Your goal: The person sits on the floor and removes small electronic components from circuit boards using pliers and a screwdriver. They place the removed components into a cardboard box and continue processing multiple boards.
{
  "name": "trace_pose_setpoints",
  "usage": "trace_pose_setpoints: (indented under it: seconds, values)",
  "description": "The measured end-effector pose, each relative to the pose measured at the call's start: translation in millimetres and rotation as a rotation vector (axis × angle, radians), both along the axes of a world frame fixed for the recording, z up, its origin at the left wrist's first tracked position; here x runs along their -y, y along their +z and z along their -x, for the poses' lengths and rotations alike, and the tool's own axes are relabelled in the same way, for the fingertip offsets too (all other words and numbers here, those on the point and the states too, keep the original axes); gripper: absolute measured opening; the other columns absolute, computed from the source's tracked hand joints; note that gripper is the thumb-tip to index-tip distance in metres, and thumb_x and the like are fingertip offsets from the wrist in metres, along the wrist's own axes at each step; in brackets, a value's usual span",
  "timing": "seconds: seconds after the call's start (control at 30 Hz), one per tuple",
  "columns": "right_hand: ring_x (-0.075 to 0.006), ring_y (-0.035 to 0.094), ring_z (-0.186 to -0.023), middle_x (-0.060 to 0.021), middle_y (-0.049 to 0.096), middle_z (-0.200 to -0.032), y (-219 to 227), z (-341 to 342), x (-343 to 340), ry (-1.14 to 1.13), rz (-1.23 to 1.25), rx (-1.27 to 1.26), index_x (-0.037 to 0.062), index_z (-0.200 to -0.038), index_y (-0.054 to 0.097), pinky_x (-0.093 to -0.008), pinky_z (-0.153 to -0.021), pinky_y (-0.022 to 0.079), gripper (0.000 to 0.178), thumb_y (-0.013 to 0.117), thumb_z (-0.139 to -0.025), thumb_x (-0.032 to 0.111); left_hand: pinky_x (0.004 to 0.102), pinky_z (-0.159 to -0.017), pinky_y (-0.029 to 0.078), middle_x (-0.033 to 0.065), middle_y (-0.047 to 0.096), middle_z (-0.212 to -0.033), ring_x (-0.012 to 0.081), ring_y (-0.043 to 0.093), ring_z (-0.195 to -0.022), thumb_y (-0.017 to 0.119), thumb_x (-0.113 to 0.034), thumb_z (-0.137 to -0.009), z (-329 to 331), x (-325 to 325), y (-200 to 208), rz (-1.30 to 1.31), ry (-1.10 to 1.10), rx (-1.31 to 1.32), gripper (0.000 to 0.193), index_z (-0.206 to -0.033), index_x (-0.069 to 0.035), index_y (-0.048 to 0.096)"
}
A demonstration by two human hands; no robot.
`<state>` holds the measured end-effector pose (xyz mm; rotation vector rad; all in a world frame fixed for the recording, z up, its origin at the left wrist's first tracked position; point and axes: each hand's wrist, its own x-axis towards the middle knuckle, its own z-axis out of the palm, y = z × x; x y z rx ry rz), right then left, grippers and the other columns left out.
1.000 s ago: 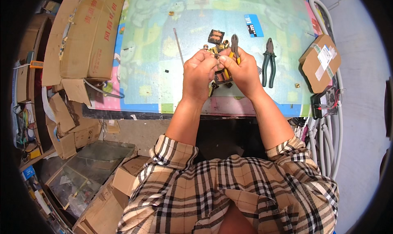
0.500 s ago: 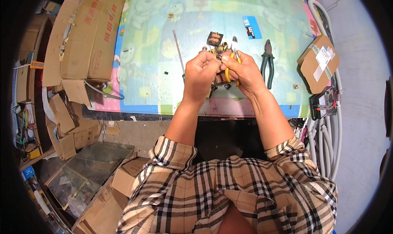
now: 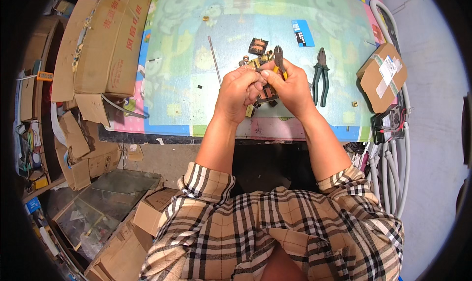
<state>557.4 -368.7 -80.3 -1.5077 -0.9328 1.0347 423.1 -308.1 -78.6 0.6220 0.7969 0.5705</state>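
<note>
My right hand point(image 3: 294, 90) is closed around yellow-handled diagonal cutters point(image 3: 279, 58), whose dark jaws point away from me. Beside it, my left hand point(image 3: 239, 90) has its fingers curled in a pinch, their tips almost meeting my right thumb. Whatever small piece lies in that pinch is hidden. Behind and beneath both hands is a cluster of small electronic parts point(image 3: 256, 63), partly covered by my fingers. At its far side lies a black, square-edged component with copper windings point(image 3: 258, 46). A screwdriver point(image 3: 213, 55) lies to the left, its near end behind my left hand.
Green-handled pliers point(image 3: 321, 78) lie right of my hands on the patterned table cover point(image 3: 182, 59). Farther back is a blue card point(image 3: 303, 33). A flat cardboard box point(image 3: 382, 77) sits at the right edge, a large carton point(image 3: 110, 45) at the left. Small scraps dot the cover.
The cutters have turned in my right hand, with their jaws now darker and slightly nearer me. My left hand has shifted slightly left and its fingers have rolled.
</note>
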Motion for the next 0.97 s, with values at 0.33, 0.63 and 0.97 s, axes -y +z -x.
trace_pose_setpoints:
  seconds: [0.33, 0.63, 0.97]
  values:
    - [-0.0206, 0.057, -0.052, -0.0120, 0.060, -0.067, 6.6, -5.9, -11.7, 0.092, -0.116, 0.413, 0.0009, -0.091, 0.059, -0.0303, -0.052, 0.045, 0.016, 0.063, -0.087, 0.015, 0.0208, -0.036, 0.021, 0.0031, 0.053, -0.061, 0.0054, 0.032, -0.039, 0.051, -0.004, -0.081, 5.0, -16.5, -5.2, 0.154, -0.009, 0.094, 0.006, -0.077, -0.007, 0.048]
    - [-0.0180, 0.057, -0.059, -0.0097, 0.059, -0.066, 2.7, 2.7, -19.2, 0.042, -0.106, 0.250, 0.0018, -0.084, 0.058, -0.0310, -0.056, 0.044, 0.023, 0.054, -0.092, 0.023, 0.0209, -0.040, 0.026, 0.0049, 0.050, -0.062, 0.0063, 0.031, -0.041, 0.045, -0.002, -0.082, -4.4, -17.0, -1.1, 0.013, 0.033, 0.196, 0.005, -0.080, -0.003, 0.048]
    - [-0.0087, 0.049, -0.054, -0.0009, 0.057, -0.063, -2.6, -10.8, -24.3, 0.103, 0.167, -0.622, 0.0034, -0.086, 0.059, -0.0218, -0.051, 0.038, 0.027, 0.048, -0.095, 0.026, 0.0190, -0.044, 0.029, 0.0098, 0.057, -0.069, 0.0053, 0.034, -0.047, 0.048, -0.006, -0.080, -12.4, -15.3, 14.5, -0.278, 0.018, -0.007, 0.004, -0.082, -0.004, 0.050]
